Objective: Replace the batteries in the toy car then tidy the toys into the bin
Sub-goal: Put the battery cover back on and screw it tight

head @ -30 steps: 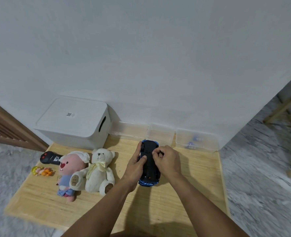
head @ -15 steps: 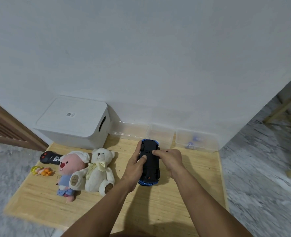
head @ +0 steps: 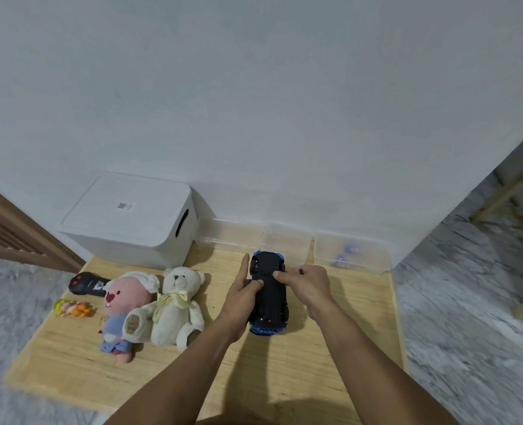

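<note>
On the wooden board, right of the teddy, the toy car lies upside down, black underside up, its length running away from the person toward the wall. The left hand grips the car's left flank, thumb laid on the underside and forefinger stretched along the side. The right hand has its fingers curled, thumb tip pressing the underside near the car's far end; something small and dark shows at its knuckles, too small to name. Whether the battery cover is off cannot be told from here, and no loose batteries show beside the car. By my reading the battery step is in hand, at the cover, with the swap itself unconfirmed. Tidying has not begun: left of the car the teddy and a pink plush lie together, beyond them a black remote and a small orange toy. The white bin, behind the teddy against the wall, has its lid on. Behind the car stand three clear trays; the rightmost holds small bluish items, perhaps batteries.
</note>
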The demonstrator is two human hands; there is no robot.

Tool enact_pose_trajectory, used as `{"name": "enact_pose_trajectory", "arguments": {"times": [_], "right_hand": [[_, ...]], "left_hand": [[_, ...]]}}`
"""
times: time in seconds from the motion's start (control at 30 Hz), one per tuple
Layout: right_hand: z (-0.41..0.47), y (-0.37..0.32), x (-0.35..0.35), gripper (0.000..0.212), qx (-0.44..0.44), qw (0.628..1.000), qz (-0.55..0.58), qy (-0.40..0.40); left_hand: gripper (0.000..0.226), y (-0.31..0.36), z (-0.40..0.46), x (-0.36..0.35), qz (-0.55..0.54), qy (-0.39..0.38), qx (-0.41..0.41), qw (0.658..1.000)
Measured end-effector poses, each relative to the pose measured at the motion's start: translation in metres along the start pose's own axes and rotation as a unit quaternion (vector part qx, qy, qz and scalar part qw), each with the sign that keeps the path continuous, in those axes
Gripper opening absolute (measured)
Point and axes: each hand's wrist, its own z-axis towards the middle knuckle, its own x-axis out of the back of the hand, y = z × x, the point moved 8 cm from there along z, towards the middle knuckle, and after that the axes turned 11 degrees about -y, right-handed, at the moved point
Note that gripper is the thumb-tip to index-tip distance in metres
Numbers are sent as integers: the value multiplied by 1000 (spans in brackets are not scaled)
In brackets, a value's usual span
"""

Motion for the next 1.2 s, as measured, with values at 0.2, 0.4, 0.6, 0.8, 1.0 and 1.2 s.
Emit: {"name": "enact_pose_trajectory", "arguments": {"times": [0.2, 0.4, 0.6, 0.8, 1.0, 1.2], "right_hand": [[-5, -8, 1, 26, 6, 1000, 9, -11], [-4, -17, 11, 32, 17, 1000, 2, 9], [-12, -46, 14, 22, 142, 986, 81, 30], [-23, -69, 9, 23, 199, 978, 60, -9], [-29, -77, -3, 16, 228, 972, 47, -34], [-30, -75, -4, 19, 240, 970, 27, -19]], "left_hand": [[58, 3, -1, 2, -37, 7, 5, 999], [58, 1, -1, 3, -21, 9, 12, 1000], [59, 2, 1, 1, 5, 0, 22, 1000], [62, 6, 1, -1, 5, -9, 21, 1000], [60, 10, 2, -6, 14, -29, 2, 999], [51, 13, 2, -7, 21, -25, -14, 999]]}}
